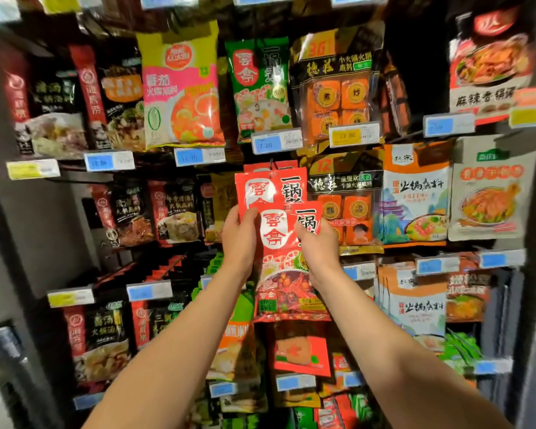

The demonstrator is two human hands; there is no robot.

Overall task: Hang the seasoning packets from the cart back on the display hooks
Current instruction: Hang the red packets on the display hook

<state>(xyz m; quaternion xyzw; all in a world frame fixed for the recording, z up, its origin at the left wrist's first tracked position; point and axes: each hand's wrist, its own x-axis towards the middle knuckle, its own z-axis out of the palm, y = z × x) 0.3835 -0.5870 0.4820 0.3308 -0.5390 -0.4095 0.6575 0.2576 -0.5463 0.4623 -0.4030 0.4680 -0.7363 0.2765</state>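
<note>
Packet in hand: you hold a red seasoning packet (287, 261) upright in front of the display, its top overlapping the lower part of the hung red packet (268, 188) of the same design.
Left hand: your left hand (240, 239) pinches the held packet's upper left edge, thumb on its front, fingers curled behind it.
Right hand: your right hand (317, 246) grips the packet's right edge, fingers wrapped over the front near the black characters.
Hung packet: it hangs just above the held packet; I cannot tell the hook from here.
Above the held packet: a green packet (259, 88) of the same brand, with a blue price tag (276, 140) under it.
Right of the held packet: a black and orange pack (345, 199), touching or just behind your right hand.
Left of the held packet: dark packets (174, 209) on the same row.
</note>
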